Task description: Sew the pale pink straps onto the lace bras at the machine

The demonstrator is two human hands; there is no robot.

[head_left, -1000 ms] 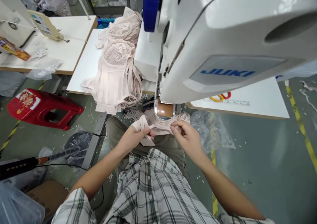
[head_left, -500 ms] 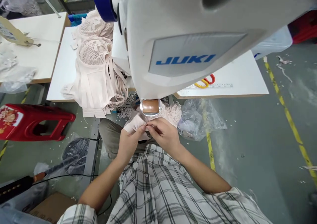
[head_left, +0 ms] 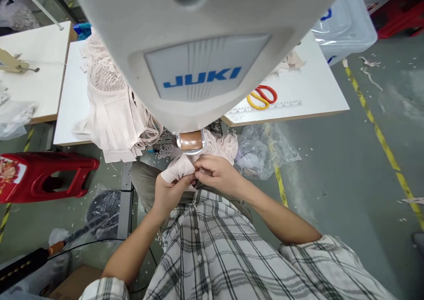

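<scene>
Just below the head of a JUKI sewing machine [head_left: 198, 74], both hands are together on a pale pink lace bra [head_left: 179, 169]. My left hand [head_left: 170, 194] is closed on the bra's smooth band, with the thumb on top. My right hand [head_left: 215, 172] pinches the edge of the same fabric, its fingertips meeting the left thumb. The bra's lace part [head_left: 223, 146] spreads out beyond the right hand, beside the machine's round metal and brown end piece [head_left: 191, 142]. What lies between the fingertips is too small to make out.
A pile of pale pink bras [head_left: 109, 110] hangs over the left tabletop's edge. Scissors with red and yellow handles [head_left: 261, 97] lie by a clear ruler [head_left: 285, 105] on the right tabletop. A red stool [head_left: 49, 176] stands left; clear plastic bags [head_left: 265, 150] hang at the right.
The view has shifted, so the machine head appears further left and more of the scissors shows. Both hands stay on the bra, the right fingers slightly repositioned along its edge.
</scene>
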